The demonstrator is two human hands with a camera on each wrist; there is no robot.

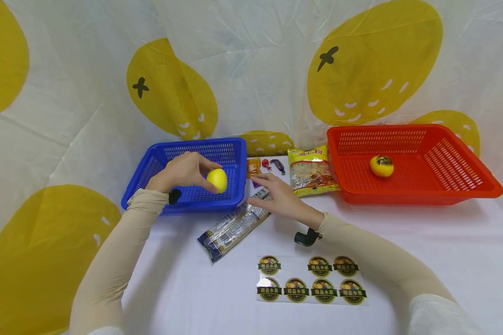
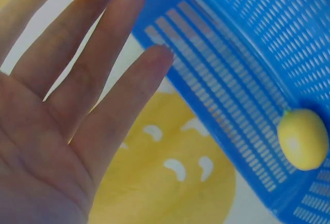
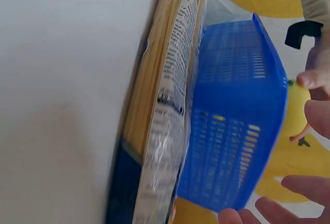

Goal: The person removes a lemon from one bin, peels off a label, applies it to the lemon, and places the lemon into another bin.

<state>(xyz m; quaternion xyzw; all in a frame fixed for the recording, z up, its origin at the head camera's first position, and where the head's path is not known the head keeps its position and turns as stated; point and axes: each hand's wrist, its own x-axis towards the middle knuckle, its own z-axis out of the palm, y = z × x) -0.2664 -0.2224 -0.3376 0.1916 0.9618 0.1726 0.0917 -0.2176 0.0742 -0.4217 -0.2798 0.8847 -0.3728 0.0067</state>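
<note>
My left hand [image 1: 183, 171] pinches a yellow lemon [image 1: 217, 180] between thumb and fingers, over the right part of the blue basket [image 1: 205, 206]. A second lemon [image 2: 303, 139] lies in that basket, in the left wrist view; in the head view my left hand mostly hides it. Just right of the basket, my right hand [image 1: 284, 197] is held with fingers apart and nothing in them, above a long clear pack of noodle sticks [image 1: 234, 230]. Inside the red basket [image 1: 402, 197] sits another lemon [image 1: 379, 168] bearing a dark sticker.
A sheet of round fruit stickers [image 1: 295, 289] lies at the front, with one blank spot in its back row. Between the baskets are a yellow food bag [image 1: 312, 172], an orange packet [image 1: 254, 166], a red lollipop [image 1: 266, 163] and a dark wrapped candy [image 1: 278, 166]. A patterned curtain hangs behind.
</note>
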